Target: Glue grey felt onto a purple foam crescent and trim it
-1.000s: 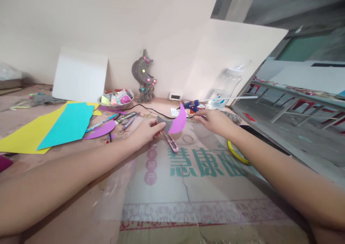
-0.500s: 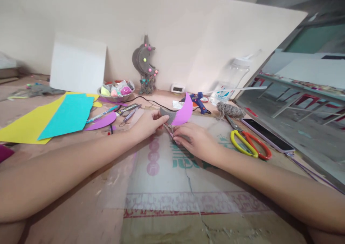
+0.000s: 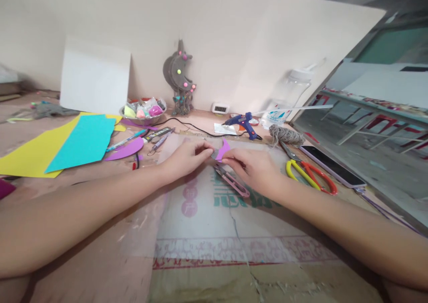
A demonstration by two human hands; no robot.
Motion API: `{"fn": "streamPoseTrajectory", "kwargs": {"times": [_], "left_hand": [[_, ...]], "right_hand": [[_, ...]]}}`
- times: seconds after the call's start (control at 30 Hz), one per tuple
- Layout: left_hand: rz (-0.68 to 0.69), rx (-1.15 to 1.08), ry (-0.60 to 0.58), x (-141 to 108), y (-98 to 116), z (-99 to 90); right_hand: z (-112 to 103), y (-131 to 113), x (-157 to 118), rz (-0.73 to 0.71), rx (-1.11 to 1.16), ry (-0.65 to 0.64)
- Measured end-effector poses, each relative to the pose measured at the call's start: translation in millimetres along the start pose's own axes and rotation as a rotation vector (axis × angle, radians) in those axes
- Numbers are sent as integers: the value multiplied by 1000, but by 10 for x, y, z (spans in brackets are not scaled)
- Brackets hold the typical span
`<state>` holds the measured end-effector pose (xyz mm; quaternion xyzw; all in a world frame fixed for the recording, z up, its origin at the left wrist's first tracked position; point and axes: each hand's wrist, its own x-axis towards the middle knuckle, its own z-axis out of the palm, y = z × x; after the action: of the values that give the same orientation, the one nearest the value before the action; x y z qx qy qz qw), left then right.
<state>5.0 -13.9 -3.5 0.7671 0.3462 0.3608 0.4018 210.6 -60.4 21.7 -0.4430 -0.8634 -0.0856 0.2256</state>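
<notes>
A small purple crescent with grey cord wound over its left part is held between my two hands. My left hand pinches the grey, wrapped end between thumb and fingers. On the other side, my right hand grips the purple edge with its fingertips. Just below the crescent, a pair of pink thread snips lies on the printed plastic sheet. Part of the crescent is hidden behind my fingers.
To the right lie scissors, a ball of grey twine and a phone. A blue glue gun stands behind my hands. Yellow foam and turquoise foam sheets are at left. A decorated grey moon leans against the wall.
The purple crescent has come down and turned between my hands. My right hand now grips its edge, and the snips lie on the sheet below, out of the hand.
</notes>
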Motion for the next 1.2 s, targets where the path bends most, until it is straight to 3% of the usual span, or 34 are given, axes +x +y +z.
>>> {"fn": "streamPoseTrajectory", "kwargs": {"times": [0.23, 0.5, 0.83, 1.2], "left_hand": [[-8, 43, -85, -5, -3, 26], [108, 234, -38, -41, 43, 24], [96, 276, 22, -53, 162, 5], [152, 302, 13, -44, 115, 2]], "right_hand": [[-20, -4, 22, 50, 126, 24], [20, 4, 29, 21, 195, 55], [-140, 43, 120, 132, 241, 44], [-132, 226, 178, 163, 293, -68]]}}
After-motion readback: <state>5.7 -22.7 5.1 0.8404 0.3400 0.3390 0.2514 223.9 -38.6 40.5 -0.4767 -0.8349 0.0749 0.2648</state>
